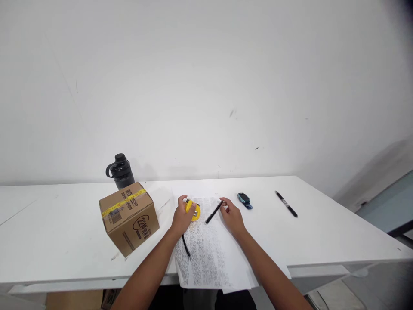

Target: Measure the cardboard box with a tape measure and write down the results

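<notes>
My left hand [182, 217] is closed around a yellow tape measure [195, 214], and a black wrist strap [186, 246] hangs from below that hand onto the paper. Between the fingertips of my right hand [231, 215] is one end of a slim black pen [213, 213], which slants down to the left. Both hands are over printed sheets of paper [206, 262], covered in dense dark text, that reach past the table's front edge. The tape measure and the pen are apart from each other.
A cardboard box [129, 217] with yellow tape stands at left, with a black bottle [121, 174] behind it. To the right lie a small dark teal object [244, 200] and a black-and-white pen [286, 203]. The white table [64, 241] meets a wall at the back.
</notes>
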Tool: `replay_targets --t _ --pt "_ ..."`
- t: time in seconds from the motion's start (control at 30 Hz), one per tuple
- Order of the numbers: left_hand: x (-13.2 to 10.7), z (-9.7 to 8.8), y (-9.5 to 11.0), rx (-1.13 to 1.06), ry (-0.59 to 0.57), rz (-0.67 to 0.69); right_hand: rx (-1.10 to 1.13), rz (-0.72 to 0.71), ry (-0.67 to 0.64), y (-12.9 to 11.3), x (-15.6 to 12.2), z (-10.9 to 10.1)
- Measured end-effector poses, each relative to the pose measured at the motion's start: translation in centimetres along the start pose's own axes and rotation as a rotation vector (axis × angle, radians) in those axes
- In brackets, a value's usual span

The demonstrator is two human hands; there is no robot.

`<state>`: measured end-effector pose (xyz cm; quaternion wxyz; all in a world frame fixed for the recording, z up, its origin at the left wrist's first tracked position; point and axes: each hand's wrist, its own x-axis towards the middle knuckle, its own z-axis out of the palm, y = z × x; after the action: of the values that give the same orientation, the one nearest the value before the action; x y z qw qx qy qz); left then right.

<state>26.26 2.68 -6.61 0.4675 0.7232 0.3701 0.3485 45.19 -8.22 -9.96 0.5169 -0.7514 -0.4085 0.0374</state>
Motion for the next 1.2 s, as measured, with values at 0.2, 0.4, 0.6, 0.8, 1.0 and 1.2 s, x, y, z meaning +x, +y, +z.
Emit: replay_targets --t 0.2,0.4,0.6,0.8,1.0,1.2 --pt "-0.1 -0.1 0.4 -0.015 -0.034 -0.001 0.01 -0.009 -0.008 -0.3 -0.1 -0.1" --pt "-0.1 -0.2 0.3 -0.02 -0.036 0.03 -0.004 -0.045 0.026 0.0 0.1 0.0" --pt "0.1 0.0 -0.1 -0.013 -0.025 0.084 -0.008 -0.035 0.053 0.0 0.0 -0.1" --pt "0.3 0.0 -0.1 -0.05 -0.004 0.132 0.031 -0.068 0.043 -0.6 -0.1 -0.5" --pt "0.4 0.0 -0.2 -0.052 -0.018 0.145 0.032 -0.036 0.062 -0.6 -0.2 -0.6" --pt "0.6 0.2 -0.9 -0.056 -0.018 0.178 0.031 -0.047 0.094 -0.5 -0.3 -0.7"
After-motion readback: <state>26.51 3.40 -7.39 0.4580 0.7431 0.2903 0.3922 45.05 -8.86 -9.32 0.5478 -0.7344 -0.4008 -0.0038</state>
